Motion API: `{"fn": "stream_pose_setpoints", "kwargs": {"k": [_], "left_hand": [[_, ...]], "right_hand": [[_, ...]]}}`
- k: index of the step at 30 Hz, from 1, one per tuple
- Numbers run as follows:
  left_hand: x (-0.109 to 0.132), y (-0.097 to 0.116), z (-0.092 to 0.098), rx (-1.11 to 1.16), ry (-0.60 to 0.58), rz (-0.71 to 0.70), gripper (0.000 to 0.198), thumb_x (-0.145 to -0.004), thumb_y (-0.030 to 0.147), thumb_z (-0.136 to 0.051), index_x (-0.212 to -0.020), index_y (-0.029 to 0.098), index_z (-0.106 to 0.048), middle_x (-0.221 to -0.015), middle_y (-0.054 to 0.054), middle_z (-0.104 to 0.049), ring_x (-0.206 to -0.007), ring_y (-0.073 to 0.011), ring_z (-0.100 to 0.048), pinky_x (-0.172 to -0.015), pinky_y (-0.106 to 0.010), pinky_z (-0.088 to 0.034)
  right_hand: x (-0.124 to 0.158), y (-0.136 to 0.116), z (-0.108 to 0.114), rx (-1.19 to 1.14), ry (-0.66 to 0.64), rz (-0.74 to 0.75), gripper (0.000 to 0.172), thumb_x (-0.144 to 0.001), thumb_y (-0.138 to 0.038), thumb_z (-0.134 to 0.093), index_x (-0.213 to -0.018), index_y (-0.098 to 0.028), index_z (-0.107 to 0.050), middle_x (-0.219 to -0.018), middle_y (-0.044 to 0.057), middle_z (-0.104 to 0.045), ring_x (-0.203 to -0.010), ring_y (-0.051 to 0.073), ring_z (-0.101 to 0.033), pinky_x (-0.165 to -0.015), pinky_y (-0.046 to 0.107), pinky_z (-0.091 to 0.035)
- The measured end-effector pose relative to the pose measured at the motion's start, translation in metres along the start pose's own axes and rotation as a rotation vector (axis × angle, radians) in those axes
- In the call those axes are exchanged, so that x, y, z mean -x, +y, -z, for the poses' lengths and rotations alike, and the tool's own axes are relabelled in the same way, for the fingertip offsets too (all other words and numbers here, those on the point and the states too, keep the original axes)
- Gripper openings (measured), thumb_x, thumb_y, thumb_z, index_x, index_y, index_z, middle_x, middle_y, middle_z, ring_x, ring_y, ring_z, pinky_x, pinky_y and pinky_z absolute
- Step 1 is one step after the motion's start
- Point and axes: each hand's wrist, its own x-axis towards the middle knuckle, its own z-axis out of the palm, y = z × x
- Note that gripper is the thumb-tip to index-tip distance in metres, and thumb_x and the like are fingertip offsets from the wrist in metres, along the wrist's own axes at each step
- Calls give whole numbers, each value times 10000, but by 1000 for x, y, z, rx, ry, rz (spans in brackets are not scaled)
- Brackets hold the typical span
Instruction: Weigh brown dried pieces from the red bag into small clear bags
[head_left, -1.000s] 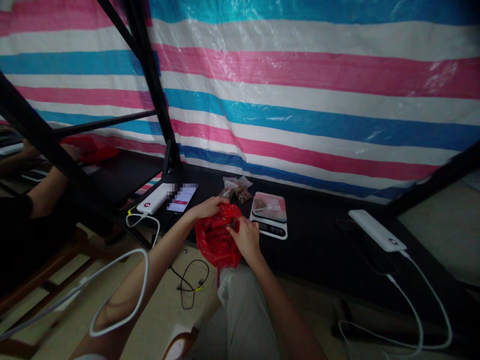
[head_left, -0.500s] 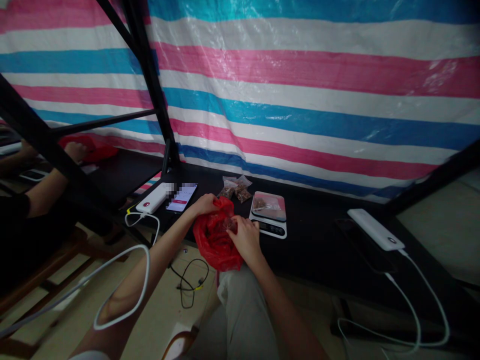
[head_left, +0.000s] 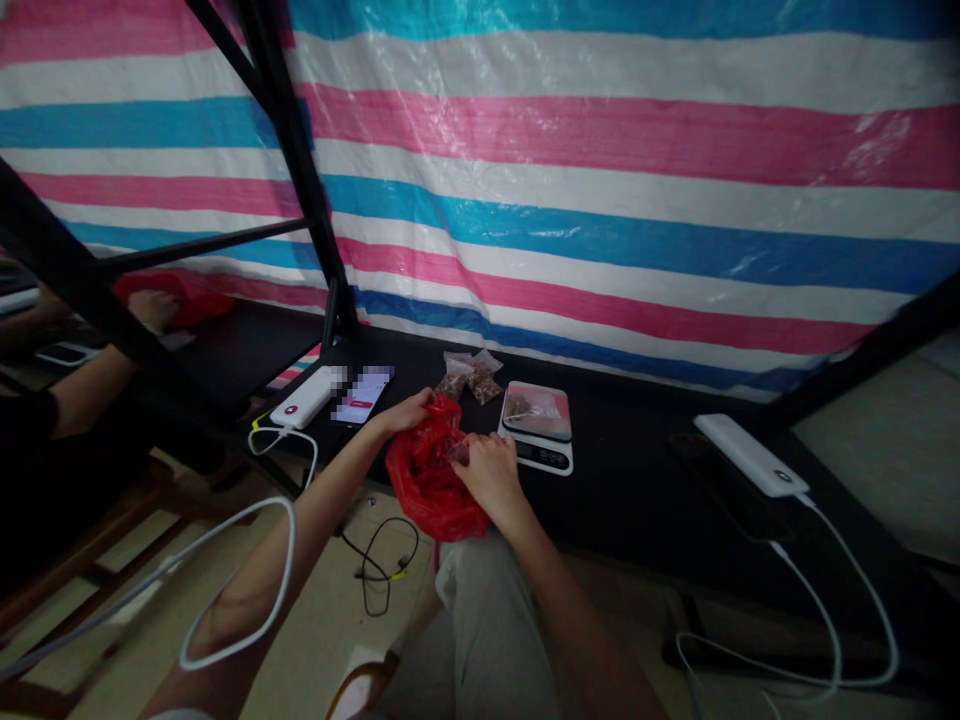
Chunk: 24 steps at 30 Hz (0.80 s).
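Observation:
My left hand (head_left: pixel 411 411) is closed on the far rim of a crumpled red plastic bag (head_left: pixel 427 490), which hangs at the table's front edge above my lap. Over the bag's mouth, my right hand (head_left: pixel 491 472) pinches a small clear plastic bag (head_left: pixel 459 453); what is inside it is hard to make out. Just right of that hand sits a white kitchen scale (head_left: pixel 561 458). On its plate lies a clear bag with brown bits (head_left: pixel 525 407). Behind the red bag are small zip bags (head_left: pixel 484 382) of brownish pieces.
A white power bank (head_left: pixel 307 397) and a lit phone (head_left: pixel 364 395) lie at the left. Another power bank (head_left: pixel 750 455) and a dark phone (head_left: pixel 724 485) lie right. A white cable (head_left: pixel 292 560) loops over my left forearm. Another person's hand (head_left: pixel 154 308) is at far left.
My right hand has shifted very slightly with the small clear bag, which shows less now. My left hand keeps its hold on the red bag. The view has moved a little.

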Motion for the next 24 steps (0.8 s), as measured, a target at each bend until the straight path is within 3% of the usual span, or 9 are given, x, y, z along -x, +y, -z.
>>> {"fn": "stream_pose_setpoints", "kwargs": {"k": [4, 9, 13, 19, 24], "left_hand": [[5, 0, 1, 159, -80, 4, 323, -607, 137, -476, -929, 150, -469, -768, 10, -575, -688, -130, -533, -623, -234, -434], [4, -3, 2, 232, -57, 39, 342, -589, 80, -455, -925, 145, -466, -752, 13, -565, -649, -117, -531, -595, -223, -433], [3, -2, -2, 341, -52, 59, 345, -615, 98, -490, -957, 138, -480, -784, -2, -592, -673, -127, -555, -620, -237, -452], [7, 5, -5, 619, -180, 115, 386, -648, 98, -562, -1029, 138, -513, -869, -43, -645, -748, -152, -608, -728, -284, -469], [9, 4, 1, 688, -156, 160, 397, -699, 159, -592, -1089, 155, -518, -859, -52, -660, -729, -163, -631, -692, -291, -490]], "right_hand": [[1, -2, 4, 20, -9, 15, 241, -733, -376, -577, -845, -165, -614, -851, 83, -673, -876, 234, -554, -783, 358, -266], [3, -2, 9, 76, -33, 54, 232, -718, -356, -584, -823, -155, -634, -806, 104, -674, -843, 239, -570, -783, 366, -274], [2, -2, 7, 86, -51, 49, 222, -715, -345, -584, -792, -146, -645, -809, 123, -676, -828, 244, -581, -775, 371, -277], [0, 0, 5, 64, -28, 13, 229, -756, -342, -557, -837, -143, -638, -836, 124, -673, -821, 234, -596, -771, 365, -290], [-1, 3, 2, 35, -9, -20, 215, -746, -320, -586, -866, -143, -612, -847, 103, -669, -817, 220, -604, -775, 351, -306]]}}
